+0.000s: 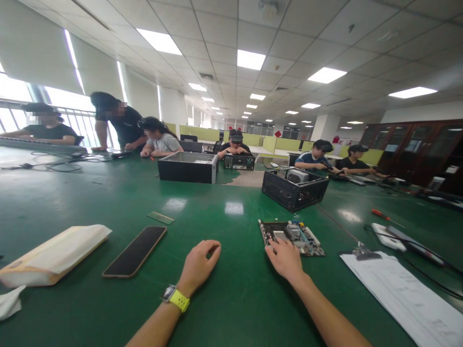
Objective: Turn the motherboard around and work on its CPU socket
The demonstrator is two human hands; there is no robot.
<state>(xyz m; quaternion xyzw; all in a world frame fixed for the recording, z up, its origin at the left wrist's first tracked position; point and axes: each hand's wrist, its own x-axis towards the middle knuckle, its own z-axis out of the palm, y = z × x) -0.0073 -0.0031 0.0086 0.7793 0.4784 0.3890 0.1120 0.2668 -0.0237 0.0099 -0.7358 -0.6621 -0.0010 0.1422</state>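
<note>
Got the left hand (200, 260) toward the table's (231, 299) near edge, grip curled loosely round a small gap, nothing visible in it; can't tell about contact between the tips. Also wearing a watch (175, 297) on that wrist. Further right, got the right hand (285, 260) with its grip spread apart, fingers on the near-left part of a circuit board (300, 238), hiding a bit of it.

Now from the table's left edge: seeing a crumpled tissue (9, 304), a tissue pack (54, 255), then a phone (135, 253) lying flat, plus a thin strip (160, 218) just past its far end. Toward the far edge, seeing a wide computer case (186, 171), a smaller case (239, 163) with a person (235, 144) bent over it, and an open case (292, 193) in the way just beyond the board. Toward the right edge, seeing a screwdriver (381, 215), a white gadget (388, 237) near some cables, and a clipboard (362, 250).

Texture-wise: soft wrinkly wrapper on the tissue pack, dark smooth phone screen, yellow-green holed watch strap, shiny green tabletop, boxy black panels on the open case, chunky connectors along the board, red screwdriver handle, flat white paper on the clipboard.
</note>
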